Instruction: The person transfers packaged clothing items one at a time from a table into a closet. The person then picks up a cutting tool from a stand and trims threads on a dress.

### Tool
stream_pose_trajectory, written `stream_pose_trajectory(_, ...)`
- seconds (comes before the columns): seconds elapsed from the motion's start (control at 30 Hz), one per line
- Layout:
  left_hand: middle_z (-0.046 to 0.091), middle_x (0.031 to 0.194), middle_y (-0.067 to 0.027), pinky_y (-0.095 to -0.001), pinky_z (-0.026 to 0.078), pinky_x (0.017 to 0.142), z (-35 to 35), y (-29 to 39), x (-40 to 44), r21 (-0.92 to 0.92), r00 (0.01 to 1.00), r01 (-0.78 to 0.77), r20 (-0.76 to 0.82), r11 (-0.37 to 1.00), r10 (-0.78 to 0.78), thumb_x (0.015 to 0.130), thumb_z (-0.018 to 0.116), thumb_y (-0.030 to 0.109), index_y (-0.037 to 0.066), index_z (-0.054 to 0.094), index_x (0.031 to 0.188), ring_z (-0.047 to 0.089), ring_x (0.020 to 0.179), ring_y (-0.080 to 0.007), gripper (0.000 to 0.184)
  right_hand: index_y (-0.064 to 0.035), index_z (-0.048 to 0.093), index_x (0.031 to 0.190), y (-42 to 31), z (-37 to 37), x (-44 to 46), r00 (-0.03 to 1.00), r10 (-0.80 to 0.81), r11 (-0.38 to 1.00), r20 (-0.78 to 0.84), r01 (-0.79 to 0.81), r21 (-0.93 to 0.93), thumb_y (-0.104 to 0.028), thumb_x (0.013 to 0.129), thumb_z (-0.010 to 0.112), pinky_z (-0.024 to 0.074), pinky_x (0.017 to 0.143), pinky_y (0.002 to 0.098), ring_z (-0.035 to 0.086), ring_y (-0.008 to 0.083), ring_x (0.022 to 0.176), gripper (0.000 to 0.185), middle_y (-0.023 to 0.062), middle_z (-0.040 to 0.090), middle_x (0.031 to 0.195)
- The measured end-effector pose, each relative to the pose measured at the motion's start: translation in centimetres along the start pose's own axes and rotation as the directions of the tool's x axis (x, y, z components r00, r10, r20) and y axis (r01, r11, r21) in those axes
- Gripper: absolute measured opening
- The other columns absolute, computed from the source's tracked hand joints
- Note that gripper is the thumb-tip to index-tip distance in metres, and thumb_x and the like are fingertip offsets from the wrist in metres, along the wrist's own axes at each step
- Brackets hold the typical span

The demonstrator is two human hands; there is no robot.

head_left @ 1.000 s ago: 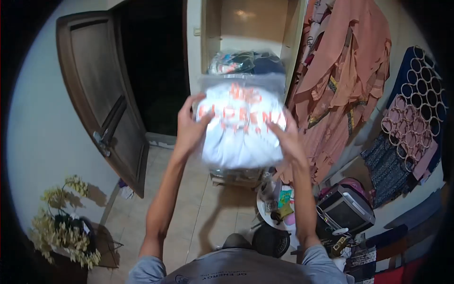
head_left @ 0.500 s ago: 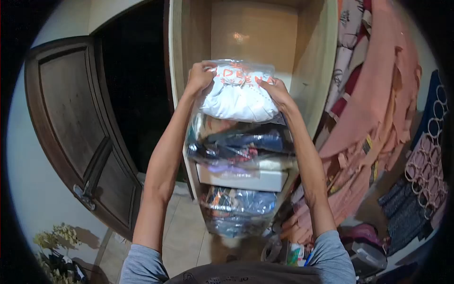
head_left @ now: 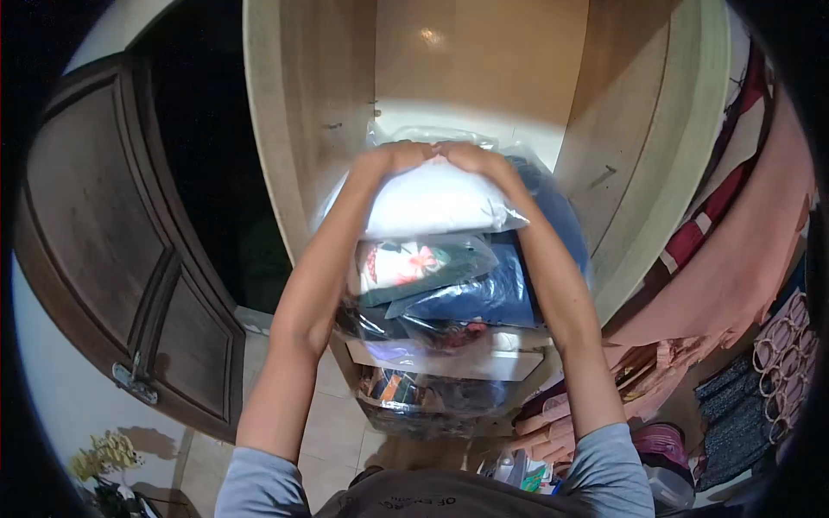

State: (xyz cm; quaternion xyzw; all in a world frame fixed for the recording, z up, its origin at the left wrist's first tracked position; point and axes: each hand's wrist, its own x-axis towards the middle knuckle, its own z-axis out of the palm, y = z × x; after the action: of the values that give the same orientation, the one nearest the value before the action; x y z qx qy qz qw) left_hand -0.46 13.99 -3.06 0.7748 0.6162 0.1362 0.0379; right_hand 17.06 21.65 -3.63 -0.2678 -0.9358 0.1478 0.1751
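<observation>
The left hand point(head_left: 401, 156) and the right hand point(head_left: 471, 158) lie on the upper side of the white plastic-wrapped package point(head_left: 440, 204), with their fingers bent over it and almost meeting. If the fingers grip it or only press, I cannot tell. Just below the fingers, this package rests over the floral package point(head_left: 416, 264) and the dark blue package point(head_left: 488, 292), inside the wardrobe point(head_left: 479, 65).
</observation>
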Motion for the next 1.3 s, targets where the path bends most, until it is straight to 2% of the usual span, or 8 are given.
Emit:
stream_pose_trajectory(0.1,0.021,0.154,-0.0041,-0.0629,0.018,0.11,3.3,-2.8,2.0,0.063,0.985,0.158,-0.077,0.985,-0.153,0.088,0.024,0.069,0.037,0.033,0.143,0.026,0.138,-0.0363,0.064,0.0001,0.058,0.12,3.1,2.9,1.6,0.984,-0.048,0.997,-0.171,0.037,-0.068,-0.03,0.091,0.038,0.0385,0.098,0.0367,0.054,0.0295,0.112,0.046,0.0219,0.059,0.122)
stream_pose_trajectory(0.43,0.038,0.147,-0.0056,-0.0701,0.019,0.104,4.3,-3.5,3.6,-0.098,0.986,0.165,-0.019,0.981,-0.168,0.087,0.03,0.06,0.036,0.046,0.136,0.035,0.134,-0.0346,0.056,-0.0015,0.05,0.131,1.1,2.7,-1.3,0.998,0.04,0.793,0.038,-0.055,0.606,-0.023,0.095,0.042,0.0357,0.101,0.0274,0.05,0.0189,0.115,0.042,0.0119,0.054,0.129)
stream_pose_trajectory(0.53,0.038,0.146,-0.008,-0.0673,0.019,0.106,4.4,-3.4,3.0,-0.096,0.983,0.154,-0.088,0.983,-0.162,0.087,0.031,0.061,0.035,0.044,0.137,0.034,0.135,-0.0354,0.058,-0.0014,0.05,0.132,-0.6,2.4,-5.0,0.978,0.136,0.872,-0.16,-0.041,0.489,-0.03,0.095,0.043,0.0354,0.102,0.0322,0.051,0.022,0.115,0.047,0.014,0.057,0.126)
stream_pose_trajectory(0.73,0.048,0.138,-0.0135,-0.0538,0.027,0.107,0.9,6.7,-10.5,-0.253,0.932,-0.216,-0.34,0.943,0.122,0.085,0.053,0.048,0.015,0.045,0.138,0.036,0.134,-0.0321,0.064,-0.0038,0.048,0.133,-9.9,4.1,-22.0,0.888,0.13,0.913,-0.441,0.066,0.402,-0.03,0.095,0.051,0.0318,0.105,0.0302,0.045,0.0179,0.121,0.046,0.0071,0.054,0.129)
stream_pose_trajectory(0.9,0.053,0.129,-0.0147,-0.0497,0.027,0.106,8.7,20.1,-22.9,-0.057,0.658,-0.678,-0.492,0.733,0.57,0.087,0.059,0.029,0.008,0.055,0.125,0.045,0.124,-0.0316,0.044,-0.0044,0.053,0.125,-17.3,12.8,-40.6,0.699,0.461,0.821,-0.546,-0.103,0.562,-0.022,0.093,0.055,0.0385,0.099,0.0331,0.05,0.0179,0.115,0.037,0.0088,0.056,0.121)
stream_pose_trajectory(1.03,0.059,0.116,-0.0257,-0.0411,0.042,0.097,17.9,28.0,-31.1,-0.65,0.489,-0.674,-0.038,0.35,0.872,0.083,0.064,0.022,-0.001,0.06,0.114,0.057,0.109,-0.0379,0.039,-0.002,0.055,0.122,-23.8,21.4,-56.7,0.419,0.755,0.639,-0.504,-0.295,0.711,-0.02,0.093,0.056,0.0417,0.096,0.0314,0.056,0.0165,0.106,0.034,0.007,0.061,0.114)
stream_pose_trajectory(1.2,0.064,0.114,-0.0147,-0.0349,0.045,0.092,30.6,37.2,-43.8,-0.778,-0.032,-0.621,0.147,0.096,0.989,0.086,0.064,0.022,0.003,0.057,0.122,0.06,0.105,-0.0254,0.041,-0.0009,0.055,0.12,-39.4,30.4,-74.7,-0.077,0.841,0.505,-0.536,-0.245,0.828,-0.019,0.094,0.056,0.0452,0.093,0.0301,0.058,0.0146,0.103,0.032,0.0075,0.064,0.109)
stream_pose_trajectory(1.3,0.065,0.112,-0.0122,-0.0326,0.047,0.088,33.6,44.2,-52.2,-0.921,-0.172,-0.362,0.221,0.147,0.96,0.087,0.064,0.019,0.003,0.057,0.122,0.062,0.099,-0.0221,0.039,-0.0032,0.057,0.118,-48.9,35.4,-81.9,-0.505,0.77,0.367,-0.391,-0.151,0.918,-0.022,0.095,0.053,0.0465,0.085,0.0298,0.06,0.0145,0.095,0.03,0.0061,0.065,0.104)
